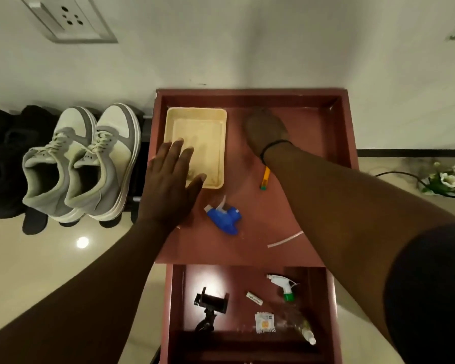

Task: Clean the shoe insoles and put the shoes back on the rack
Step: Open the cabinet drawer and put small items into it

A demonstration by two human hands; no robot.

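Two hands reach over the red-brown tray table (pixel 348 132), and neither holds anything that can be made out. The left hand (pixel 170 185) hovers flat with its fingers straight and spread, its fingertips over the near left corner of the cream tray (pixel 198 119). The right hand (pixel 267 131) is blurred further in, to the right of that tray, and whether it is curled round something cannot be told. Just left of the left hand, the pair of grey and white sneakers (pixel 84 164) stands side by side on the dark shoe rack (pixel 139 169), toes toward the wall, touching each other, laces tied. They look clean on the outside, with pale uppers, grey panels and thick white soles; their openings are dark, so the insoles inside cannot be judged. Near the left palm, on its right, lies a blue spray head (pixel 225 218), and below the right wrist lies a yellow stick with a green tip (pixel 265 178). My guess is that the risks are small ones: the spread left hand could tip or shove the light cream tray, and the right forearm, crossing low over the table, could sweep the yellow stick or the spray head off the open near edge.
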